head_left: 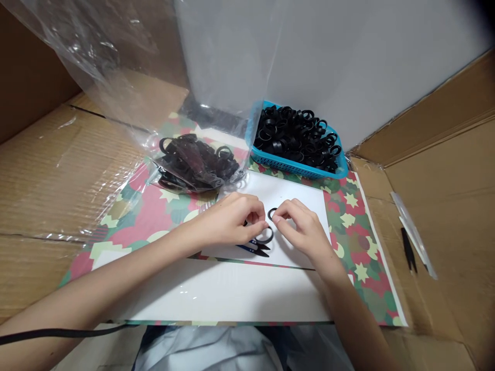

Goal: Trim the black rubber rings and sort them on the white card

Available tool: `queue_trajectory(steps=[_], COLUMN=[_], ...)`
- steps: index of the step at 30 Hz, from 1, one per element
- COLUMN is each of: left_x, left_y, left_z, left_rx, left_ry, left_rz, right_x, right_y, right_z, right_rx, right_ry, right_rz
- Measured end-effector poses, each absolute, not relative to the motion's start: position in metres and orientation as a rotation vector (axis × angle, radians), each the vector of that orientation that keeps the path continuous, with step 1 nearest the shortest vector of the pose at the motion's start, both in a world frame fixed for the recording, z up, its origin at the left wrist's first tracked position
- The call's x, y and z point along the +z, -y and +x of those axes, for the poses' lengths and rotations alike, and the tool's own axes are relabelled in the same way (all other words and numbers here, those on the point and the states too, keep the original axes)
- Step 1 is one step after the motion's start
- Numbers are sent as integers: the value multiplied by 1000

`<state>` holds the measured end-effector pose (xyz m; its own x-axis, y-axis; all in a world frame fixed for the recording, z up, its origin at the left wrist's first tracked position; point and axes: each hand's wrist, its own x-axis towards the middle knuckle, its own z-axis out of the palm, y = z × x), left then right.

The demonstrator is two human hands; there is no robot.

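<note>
Over the white sheet [301,193], both hands are close together. My left hand [242,219] is closed, its thumb and finger pinching a black ring [266,240] that hangs below the fingertips. Between the thumb and fingers of my right hand [301,226] is a second black ring [270,212], partly covered by the fingertips. Thread snips [261,250] with dark blades and a blue handle lie under the left hand, which hides part of the handle.
A blue basket [288,166] heaped with black rings stands at the back. To its left, a clear plastic bag [228,111] holds more black rings [193,162]. Black tweezers [408,250] lie on the cardboard at right, beside a clear sleeve [415,232]. A black cable [58,334] crosses the lower left.
</note>
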<state>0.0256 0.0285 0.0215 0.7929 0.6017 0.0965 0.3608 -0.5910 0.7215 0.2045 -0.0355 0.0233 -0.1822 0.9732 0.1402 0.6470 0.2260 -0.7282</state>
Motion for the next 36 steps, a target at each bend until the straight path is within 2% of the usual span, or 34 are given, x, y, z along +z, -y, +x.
queue_trajectory(steps=[7,13,17,23,28,33,36], left_x=[21,21,15,11,17,30,34], left_y=[-40,-30,-20,-15,-14,-20,-24], left_z=[21,23,29,32,32,25,22], left_rx=[458,206,113,159,269,471,470], left_ry=[-757,-671,-744,-750,-854,-838,-755], left_rz=[2452,2717,2864,2934,2762,2435,2220], right_x=[18,17,20,18,17,25,29], right_y=[32,29,28,28,30,35,37], right_z=[201,199,197,196,202,205,206], right_rx=[660,550,616,702,953,986,1125], right_ry=[2071,2180,2200,2245,2179,1989,1836], right_rz=[-1711,-1888,-1944,-1925,-1744,-1640,-1522])
